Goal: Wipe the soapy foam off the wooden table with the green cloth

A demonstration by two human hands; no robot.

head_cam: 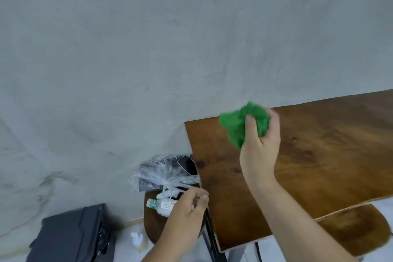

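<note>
Green cloth (240, 125), bunched into a loose wad, was held over the far left corner of the wooden tabletop (319, 166); whether its lower folds touched the wood could not be told, since the cloth was blurred. The right hand (260, 151) gripped the wad from the near side, its fingers (252, 127) curled round it, with the thumb pressed into the front of the fabric. No white foam could be made out on the tabletop. Only a few darker blotches showed near the left edge, so the wiping step appeared either late or between strokes. To do this step well, the wad would probably need flattening under the palm so that more fabric met the wood. Strokes would best run with the grain from the far edge toward the near one, overlapping, with a clean face of the cloth turned out once one side was loaded. Care at the left edge seemed advisable, as residue pushed over it would fall onto the things below. The left hand (187, 208) lay at that left edge with its fingers loosely curled, and whether it pinched anything could not be told. Just beside it, on a low round stool (153, 227), stood a crumpled clear plastic bag (161, 174), a small bottle (159, 206) lying on its side and a dark phone (187, 165). A second stool (353, 227) showed under the near right of the tabletop, a dark case (72, 234) rested on the floor at left, and a grey wall (148, 49) filled the background.
</note>
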